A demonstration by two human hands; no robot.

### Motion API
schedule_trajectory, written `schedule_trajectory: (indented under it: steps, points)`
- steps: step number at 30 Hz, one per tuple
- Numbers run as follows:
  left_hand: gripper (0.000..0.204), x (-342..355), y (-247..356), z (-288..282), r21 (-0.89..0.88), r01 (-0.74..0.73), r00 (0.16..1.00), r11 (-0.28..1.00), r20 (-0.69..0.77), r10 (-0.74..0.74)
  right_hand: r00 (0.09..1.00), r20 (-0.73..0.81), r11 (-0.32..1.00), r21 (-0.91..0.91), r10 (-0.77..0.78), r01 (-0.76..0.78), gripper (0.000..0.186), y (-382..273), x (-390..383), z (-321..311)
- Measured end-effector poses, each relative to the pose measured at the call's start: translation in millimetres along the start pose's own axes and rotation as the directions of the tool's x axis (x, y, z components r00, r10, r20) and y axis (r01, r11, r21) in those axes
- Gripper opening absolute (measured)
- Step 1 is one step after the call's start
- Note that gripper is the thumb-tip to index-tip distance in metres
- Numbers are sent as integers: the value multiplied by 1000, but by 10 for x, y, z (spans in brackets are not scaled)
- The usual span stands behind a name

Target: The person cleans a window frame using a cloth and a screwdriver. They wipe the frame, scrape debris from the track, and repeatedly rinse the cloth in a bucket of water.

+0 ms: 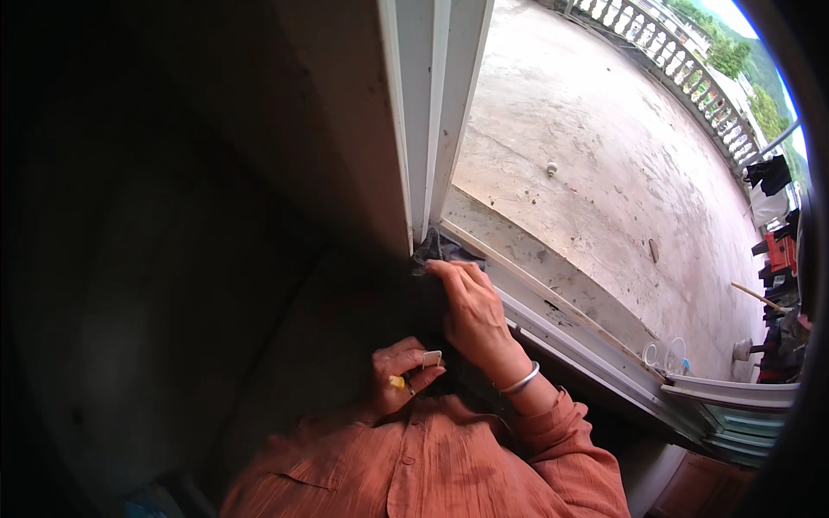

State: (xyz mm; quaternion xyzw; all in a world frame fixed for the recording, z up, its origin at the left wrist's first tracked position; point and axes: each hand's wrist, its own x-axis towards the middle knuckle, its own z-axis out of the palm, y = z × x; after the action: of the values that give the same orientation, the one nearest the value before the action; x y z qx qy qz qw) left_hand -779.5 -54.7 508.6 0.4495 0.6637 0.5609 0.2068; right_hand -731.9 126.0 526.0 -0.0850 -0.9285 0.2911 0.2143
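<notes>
My right hand point(475, 315), with a silver bangle at its wrist, reaches to the lower corner of a white door frame point(420, 121). Its fingers are closed on a dark grey cloth point(429, 250), bunched where the upright post meets the sill track point(570, 324). Lower and to the left, close to my chest, my left hand point(393, 371) is closed round a small object with a pale flat end point(432, 358). A yellow part point(396, 382) shows between its fingers. Whether both parts belong to one thing, I cannot tell.
Beyond the sill lies a concrete terrace point(570, 129), bounded by a balustrade point(665, 56). Dark and red clothes point(781, 255) hang at the right, near a wooden stick point(758, 296). A sliding glass panel point(743, 423) stands at lower right. The left side is in deep shadow.
</notes>
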Motion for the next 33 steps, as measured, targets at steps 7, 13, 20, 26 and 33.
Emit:
schedule_trajectory:
  steps: [7,13,20,26,33]
  points:
    - [7,-100,-200,-121,36,60,981,998,-186,-52,995,-35,933,-350,-98,80,39,-206,-11,209]
    - [12,-99,-97,-87,61,74,993,995,-98,-68,997,55,977,-207,-46,57,54,-162,-41,113]
    - [8,-239,-415,-64,-103,210,939,972,-254,-230,992,125,931,-361,-4,49,49,-267,155,228]
    - [7,-227,-83,-59,-147,113,973,983,-184,-139,986,-168,996,-85,-1,-14,23,-358,-340,-415]
    - [14,-223,-169,280,-638,176,930,750,-143,-340,972,130,972,100,197,-210,15,-567,-1067,-30]
